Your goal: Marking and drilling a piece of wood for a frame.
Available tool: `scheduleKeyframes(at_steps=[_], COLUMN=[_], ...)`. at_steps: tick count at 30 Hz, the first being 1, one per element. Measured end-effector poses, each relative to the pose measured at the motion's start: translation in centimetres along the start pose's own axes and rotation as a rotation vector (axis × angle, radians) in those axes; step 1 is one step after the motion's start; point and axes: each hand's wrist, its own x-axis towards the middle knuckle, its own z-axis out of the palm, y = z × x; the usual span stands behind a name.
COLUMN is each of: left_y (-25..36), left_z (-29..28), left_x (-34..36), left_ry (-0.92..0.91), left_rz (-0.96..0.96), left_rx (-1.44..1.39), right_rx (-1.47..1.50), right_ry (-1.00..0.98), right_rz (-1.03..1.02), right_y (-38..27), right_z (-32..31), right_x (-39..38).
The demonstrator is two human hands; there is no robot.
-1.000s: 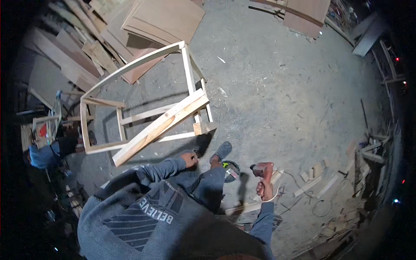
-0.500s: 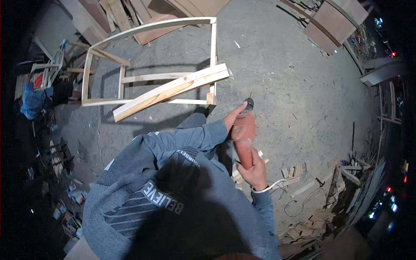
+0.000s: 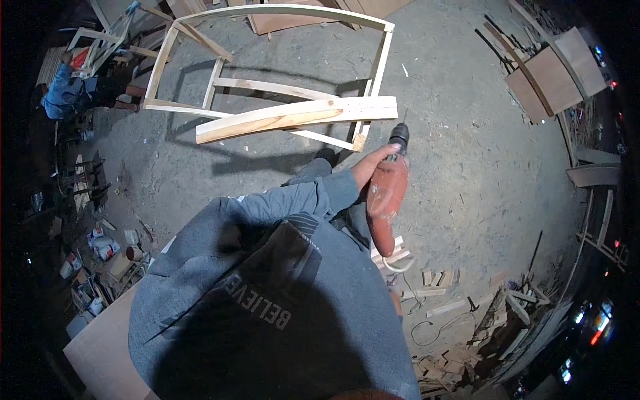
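My left hand (image 3: 377, 163) is closed round the front of a worn red power drill (image 3: 388, 193), just behind its black chuck (image 3: 399, 135). A thin bit points away from me, and the pale cord leaves the handle end. The handle is free of my right hand (image 3: 396, 301), which shows only as a sliver of skin beside my body, its fingers hidden. Beyond the drill stands a pale wooden frame (image 3: 384, 59) with a curved far rail. A curved wooden piece (image 3: 293, 120) lies slantwise across its near side, its right end close to the drill bit.
Short wood offcuts (image 3: 437, 279) and a hammer (image 3: 473, 305) lie on the concrete floor at right. Curved panels (image 3: 550, 83) stand at far right. At far left, another person (image 3: 73, 93) is beside a wooden frame. Containers and clutter (image 3: 103, 247) sit at left.
My right hand has let go of the drill handle and drawn back toward my body. The drill stays in my left hand, now more upright. The view has shifted, so the frame appears higher.
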Motion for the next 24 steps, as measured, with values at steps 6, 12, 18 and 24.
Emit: scheduleKeyframes(at_steps=[6,12,18,24], left_y=[-0.1,-0.1,1.3,9.0], left_z=[3.9,5.0,2.2,-12.5], left_x=[-1.4,-1.0,0.6,1.0], left_ry=[-0.136,-0.142,0.003,0.458], left_rz=[0.101,0.123,0.385,0.983], left_rx=[0.106,0.053,0.499,1.724], right_rx=[-0.687,-0.746,-0.424,0.056], right_ry=[0.389,0.31,0.269,0.247], right_rz=[-0.525,-0.868,-0.709,-0.632], right_y=[-6.6,-12.2,-14.1,-16.6], right_z=[5.1,14.1,16.9,18.1], right_x=[-7.0,-1.0,1.6,3.9])
